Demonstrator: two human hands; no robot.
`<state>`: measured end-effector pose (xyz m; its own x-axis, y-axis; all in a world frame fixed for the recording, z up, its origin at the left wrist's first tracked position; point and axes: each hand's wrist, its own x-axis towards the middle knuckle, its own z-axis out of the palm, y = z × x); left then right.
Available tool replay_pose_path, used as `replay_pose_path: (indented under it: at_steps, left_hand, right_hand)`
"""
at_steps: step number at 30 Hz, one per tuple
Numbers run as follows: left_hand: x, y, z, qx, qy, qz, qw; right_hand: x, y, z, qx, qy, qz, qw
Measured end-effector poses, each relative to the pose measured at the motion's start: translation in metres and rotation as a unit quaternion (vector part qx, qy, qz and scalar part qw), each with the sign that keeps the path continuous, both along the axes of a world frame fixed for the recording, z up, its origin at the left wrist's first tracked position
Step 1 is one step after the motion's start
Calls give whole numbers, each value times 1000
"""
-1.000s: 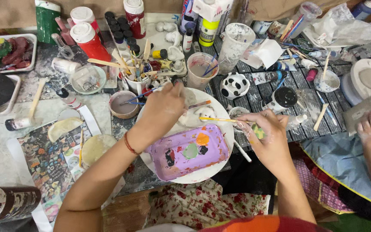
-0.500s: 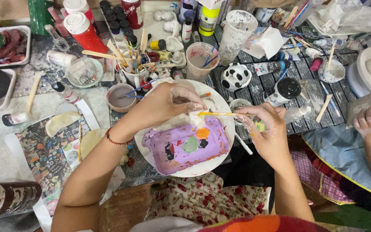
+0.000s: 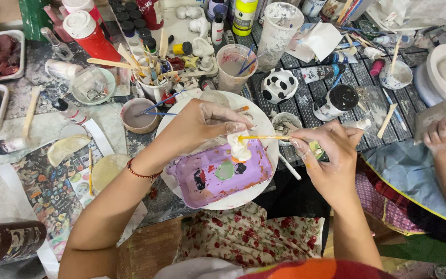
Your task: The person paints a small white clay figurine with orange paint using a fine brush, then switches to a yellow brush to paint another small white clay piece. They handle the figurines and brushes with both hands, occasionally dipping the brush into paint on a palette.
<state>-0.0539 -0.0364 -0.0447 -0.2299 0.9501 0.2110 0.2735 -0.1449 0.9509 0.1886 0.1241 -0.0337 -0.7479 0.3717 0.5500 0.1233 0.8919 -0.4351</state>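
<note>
Left hand [image 3: 202, 124] fingers pinch a small white figurine [image 3: 240, 146], likely light and fragile, grip its body; right hand [image 3: 326, 160] fingers clasp thin paintbrush [image 3: 264, 137], stiff, tip touching figurine.

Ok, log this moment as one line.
left hand: holds small white figure | right hand: paintbrush tip on figure | below: purple tray on white plate

My left hand [image 3: 202, 124] pinches a white tissue [image 3: 239, 146] around the paintbrush [image 3: 264, 137] my right hand [image 3: 326, 160] holds, three o'clock of it, above the purple tray [image 3: 218, 175].
</note>
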Motion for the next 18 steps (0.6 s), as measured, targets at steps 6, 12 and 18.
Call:
replay_pose_path:
  at_steps: [6,12,18]
  left_hand:
    - [3,0,0,-27,-42,-6,999]
    - [-1,3,-4,-46,-101,-21,994]
    - [0,5,-8,-55,-111,-45,991]
  right_hand:
    - [16,-8,8,56,-7,-40,998]
    - [29,-15,8,-66,21,-82,994]
    - [22,-14,-2,71,21,-18,997]
